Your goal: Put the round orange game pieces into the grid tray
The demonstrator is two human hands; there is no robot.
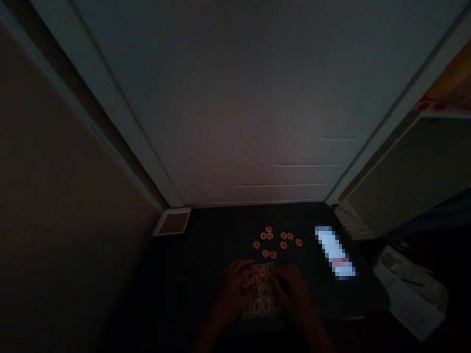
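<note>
While the room lies dim, left hand (235,287) and right hand (292,289) rest palm-down flanking the board (262,294). Fingers curl over its round pieces (257,282); grip can't be told. Loose pieces (277,240) lie just beyond.

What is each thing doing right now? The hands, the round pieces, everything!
Left hand: resting on the board's left side, touching pieces.
Right hand: resting on the board's right side.
Board: flat on the dark table, packed with round pieces.
Loose round pieces: scattered flat beyond the board.
Small tray: lying flat by the wall; contents too dark to tell.
</note>
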